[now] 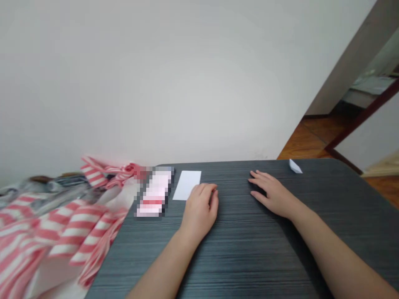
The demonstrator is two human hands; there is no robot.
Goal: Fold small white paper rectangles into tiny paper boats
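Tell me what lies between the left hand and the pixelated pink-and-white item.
A white paper sheet lies there on the dark table, beside the pixelated item and reaching the left hand, as the head view shows.

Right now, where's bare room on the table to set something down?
Bare dark tabletop runs between the left hand and right hand, and right of the right hand, below the folded white paper. Crowded at the left: white card, blurred pink-and-white item, striped cloth.
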